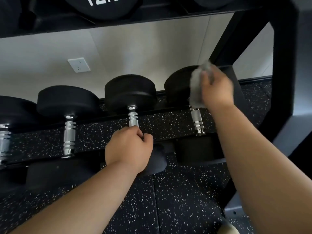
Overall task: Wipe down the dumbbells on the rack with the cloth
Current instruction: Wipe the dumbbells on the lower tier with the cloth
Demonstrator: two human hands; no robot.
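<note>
My right hand [217, 88] clutching cloth [196, 85] on end dumbbell [179, 81]; left hand [128, 147] fist round neighbour's handle [133, 117]. Risk: dumbbell rolls, pinches fingers.

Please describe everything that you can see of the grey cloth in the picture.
The grey cloth looks soft and fuzzy, like microfibre or terry, and it is crumpled into a loose bunch, not spread flat. The right hand grips it, with fingers partly buried in its folds. It is pressed against the black rubber head of the rightmost dumbbell on the lower shelf, and its lower end hangs down to the top of that dumbbell's chrome handle. Its outline is blurred, so finer texture cannot be told.
</note>
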